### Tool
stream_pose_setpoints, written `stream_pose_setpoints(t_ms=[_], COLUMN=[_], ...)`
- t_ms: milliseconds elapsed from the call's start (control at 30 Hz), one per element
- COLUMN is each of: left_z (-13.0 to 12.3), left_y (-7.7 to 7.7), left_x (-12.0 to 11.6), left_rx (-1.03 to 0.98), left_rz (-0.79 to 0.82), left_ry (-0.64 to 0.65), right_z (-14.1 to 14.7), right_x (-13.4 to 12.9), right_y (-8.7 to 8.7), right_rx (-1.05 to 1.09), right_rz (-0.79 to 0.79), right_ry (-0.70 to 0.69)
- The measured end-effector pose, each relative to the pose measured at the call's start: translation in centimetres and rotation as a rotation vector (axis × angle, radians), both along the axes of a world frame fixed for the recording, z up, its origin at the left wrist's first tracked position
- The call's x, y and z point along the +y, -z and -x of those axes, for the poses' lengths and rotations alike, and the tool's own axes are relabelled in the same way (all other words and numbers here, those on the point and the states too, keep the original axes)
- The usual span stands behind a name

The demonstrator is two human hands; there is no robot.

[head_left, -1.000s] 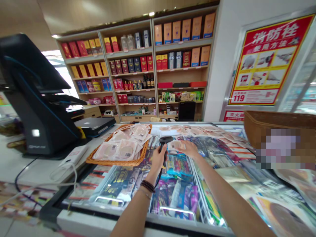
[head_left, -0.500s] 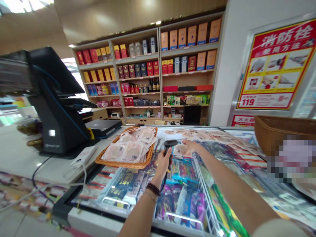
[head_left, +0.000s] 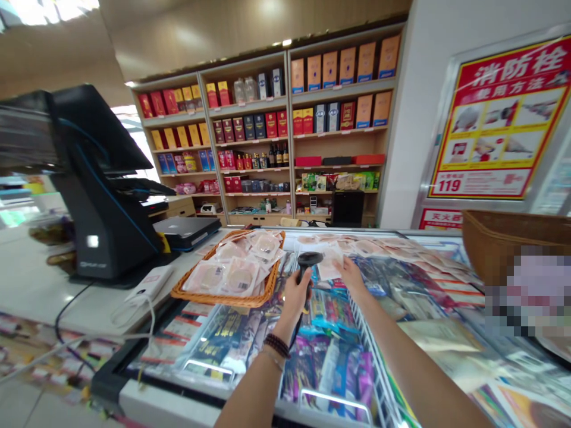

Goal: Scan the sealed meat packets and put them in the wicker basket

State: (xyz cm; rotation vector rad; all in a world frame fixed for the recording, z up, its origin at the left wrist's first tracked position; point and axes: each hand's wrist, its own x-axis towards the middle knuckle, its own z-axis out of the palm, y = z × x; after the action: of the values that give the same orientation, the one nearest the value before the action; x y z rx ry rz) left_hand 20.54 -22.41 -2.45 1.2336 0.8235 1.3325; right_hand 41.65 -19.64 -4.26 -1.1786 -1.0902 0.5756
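The left hand (head_left: 294, 300) has its fingers closed firmly around the grip of a corded handheld barcode scanner (head_left: 307, 264), whose head points up and away, while its black cable (head_left: 296, 334) drops past the beaded bracelet (head_left: 275, 345) on the wrist. The right hand (head_left: 352, 278) holds up a clear flat packet of pale sliced food (head_left: 330, 263), which stands just beside the scanner head, over the glass lid of a chest freezer (head_left: 200, 351). Its thumb and fingertips (head_left: 342, 267) seem pressed together on the packet's lower edge, though the exact pinch is hard to make out. This is a sound way to work: an edge hold leaves most of the packet's face uncovered, and keeping both hands close together gives the scanner a short, steady line to the packet. A wicker tray (head_left: 232, 303) heaped with similar packets sits on the lid to the left, within easy reach of both hands — more lie spread across the far end of the freezer, with a black till terminal (head_left: 104, 226) farther left on the counter.
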Motion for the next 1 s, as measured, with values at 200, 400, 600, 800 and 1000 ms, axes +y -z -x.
stream_pose_setpoints(t_ms=[200, 400, 600, 800, 1000], left_z=[-0.1, -0.1, -0.1, 0.0, 0.5], left_y=[0.5, 1.0, 0.9, 0.5, -1.0], left_x=[0.2, 0.2, -0.1, -0.4, -1.2], left_rx=[-0.047, -0.058, -0.035, -0.03, -0.015], left_rz=[-0.023, -0.085, -0.094, -0.108, -0.122], left_ry=[0.008, 0.054, 0.052, 0.059, 0.073], right_z=[0.1, -0.1, -0.4, -0.3, -0.1], right_x=[-0.4, 0.0, 0.3, 0.5, 0.0], right_y=[-0.1, 0.3, 0.8, 1.1, 0.2], right_rx=[0.242, 0.221, 0.212, 0.214, 0.279], right_rz=[0.027, 0.022, 0.019, -0.013, 0.066], right_ry=[0.048, 0.045, 0.063, 0.055, 0.108])
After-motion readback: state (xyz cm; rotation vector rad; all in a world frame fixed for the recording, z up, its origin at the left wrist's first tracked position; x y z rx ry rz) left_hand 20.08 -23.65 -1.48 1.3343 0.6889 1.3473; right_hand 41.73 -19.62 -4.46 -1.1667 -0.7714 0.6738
